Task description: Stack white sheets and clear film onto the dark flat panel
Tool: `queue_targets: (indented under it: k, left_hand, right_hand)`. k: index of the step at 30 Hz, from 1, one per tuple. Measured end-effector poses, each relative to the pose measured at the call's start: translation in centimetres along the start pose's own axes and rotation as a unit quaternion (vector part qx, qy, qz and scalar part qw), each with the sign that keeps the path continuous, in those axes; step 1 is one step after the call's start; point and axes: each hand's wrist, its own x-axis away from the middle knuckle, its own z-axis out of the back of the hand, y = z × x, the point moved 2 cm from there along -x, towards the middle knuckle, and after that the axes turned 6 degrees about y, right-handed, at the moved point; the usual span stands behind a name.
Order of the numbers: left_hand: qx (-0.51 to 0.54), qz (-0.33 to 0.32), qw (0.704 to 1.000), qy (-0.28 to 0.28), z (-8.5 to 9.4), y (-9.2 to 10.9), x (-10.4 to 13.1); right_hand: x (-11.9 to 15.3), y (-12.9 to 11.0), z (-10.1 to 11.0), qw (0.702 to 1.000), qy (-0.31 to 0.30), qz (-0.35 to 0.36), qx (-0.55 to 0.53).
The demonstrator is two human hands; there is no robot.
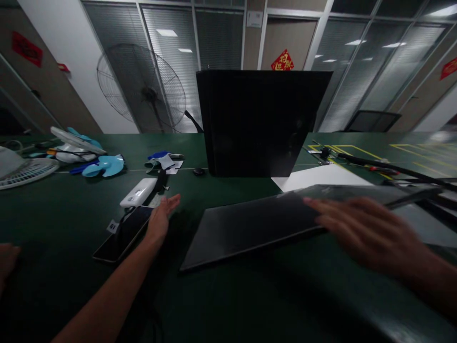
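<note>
A thin dark flat panel (257, 224), like a screen, lies slanted over the green table in front of me. My right hand (367, 228) is over its right end with fingers stretched out; motion smears it, and I cannot tell whether it touches the panel. To the left of the panel, my left hand (162, 216) is raised with its fingers extended and nothing in them. Just beside that hand lies a dark phone (124, 233) with a small white label, and behind the phone is a white rectangular device (139, 192).
A large black upright box-like object (264, 124) stands mid-table. Fan parts (103, 166) lie at left, and a black mouse (199, 171) is near the centre. White paper (321, 176) and black rods (392, 166) lie right. Part of another hand (7, 259) shows at the left edge.
</note>
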Motion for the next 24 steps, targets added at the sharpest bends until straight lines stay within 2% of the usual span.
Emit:
queue_targets:
  k: [1, 2, 4, 6, 8, 9, 11, 13, 15, 17, 19, 21, 24]
  left_hand:
    - [-0.039, 0.011, 0.999, 0.012, 0.5, 0.1, -0.2]
    - [-0.094, 0.017, 0.995, 0.008, 0.9, 0.2, -0.4]
    - [-0.212, 0.002, 0.977, -0.033, 1.3, 0.4, -0.5]
    - [-0.296, -0.037, 0.951, -0.083, 1.1, 0.3, -0.2]
    - [-0.348, -0.079, 0.928, -0.111, 0.4, 0.0, 0.3]
    - [-0.370, -0.098, 0.917, -0.117, 0.0, -0.4, 0.6]
    - [-0.431, -0.144, 0.882, -0.123, -0.7, -1.1, 1.2]
    - [-0.477, -0.181, 0.850, -0.133, -1.2, -1.7, 1.7]
    - [-0.495, -0.195, 0.835, -0.141, -1.3, -1.9, 2.0]
    - [-0.497, -0.190, 0.834, -0.144, -1.4, -1.9, 1.9]
    - [-0.485, -0.182, 0.843, -0.146, -1.4, -1.7, 1.6]
    - [-0.449, -0.176, 0.862, -0.153, -1.3, -1.4, 1.3]
    - [-0.367, -0.176, 0.898, -0.170, -1.2, -0.8, 1.0]
  right_hand:
    - [-0.3, -1.5, -1.9, 0.998, -0.021, 0.062, 0.008]
    - [-0.4, -3.2, -3.6, 0.995, -0.033, 0.095, 0.016]
    - [-0.4, -7.1, -6.4, 0.992, -0.049, 0.115, 0.000]
    - [-0.4, -10.1, -8.3, 0.989, -0.067, 0.122, -0.044]
    - [-0.6, -10.8, -9.7, 0.981, -0.105, 0.125, -0.106]
    - [-0.9, -10.2, -10.4, 0.976, -0.127, 0.117, -0.132]
    - [-1.6, -6.8, -11.9, 0.975, -0.159, 0.061, -0.145]
    - [-1.7, -1.5, -13.9, 0.980, -0.169, -0.052, -0.092]
    - [-0.6, 4.2, -16.2, 0.968, -0.163, -0.190, -0.015]
    - [1.8, 8.7, -18.6, 0.929, -0.223, -0.295, 0.018]
    - [4.5, 11.7, -20.4, 0.894, -0.283, -0.347, 0.008]
    - [6.6, 13.7, -21.2, 0.879, -0.307, -0.365, -0.002]
    - [8.3, 15.5, -21.0, 0.870, -0.307, -0.386, 0.002]
